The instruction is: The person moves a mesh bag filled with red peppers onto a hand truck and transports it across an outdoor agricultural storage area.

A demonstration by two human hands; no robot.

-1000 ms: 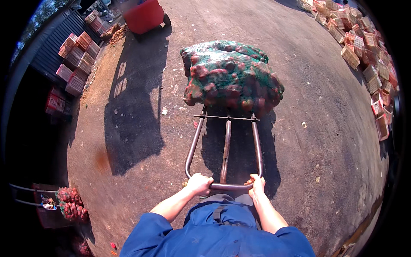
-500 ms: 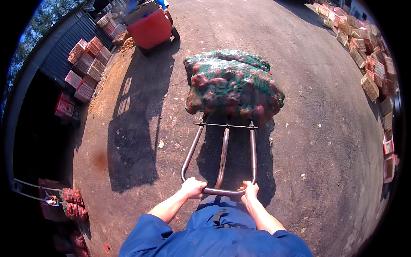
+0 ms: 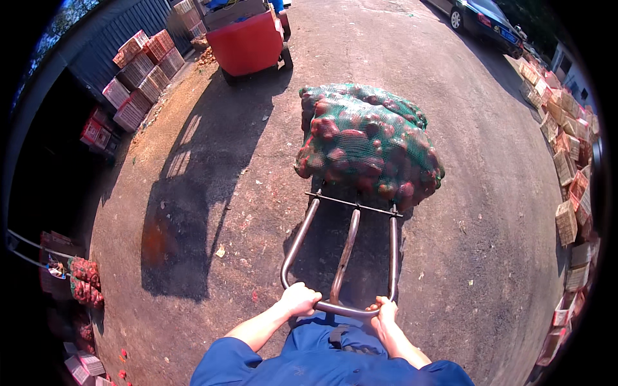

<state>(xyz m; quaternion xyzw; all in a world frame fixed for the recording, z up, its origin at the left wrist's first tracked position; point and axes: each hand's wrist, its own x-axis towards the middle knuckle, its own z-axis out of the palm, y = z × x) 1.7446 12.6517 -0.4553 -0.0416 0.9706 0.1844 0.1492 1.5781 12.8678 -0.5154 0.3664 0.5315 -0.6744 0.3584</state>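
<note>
Both of my hands grip the bent metal handle of a hand truck (image 3: 348, 251). My left hand (image 3: 300, 300) is wrapped round the handle's left corner, and my right hand (image 3: 384, 314) closes on its right corner. Three brown tubes run forward from the grip to a thin crossbar. Beyond the crossbar, green mesh sacks (image 3: 370, 143) packed with reddish-purple, round produce are stacked on the truck. The sacks hide the truck's front end and its wheels.
Ahead on the left stands a red vehicle (image 3: 248, 44), casting a long shadow. Stacked crates (image 3: 145, 74) line the left shed; more crates (image 3: 566, 164) are heaped along the right. A dark car (image 3: 484, 24) is parked far right. Filled red sacks (image 3: 85, 281) sit at the lower left.
The hand truck and my hands have shifted slightly right and down in view, with the truck angled a little. The red vehicle looks nearer, and the dark car has come into view.
</note>
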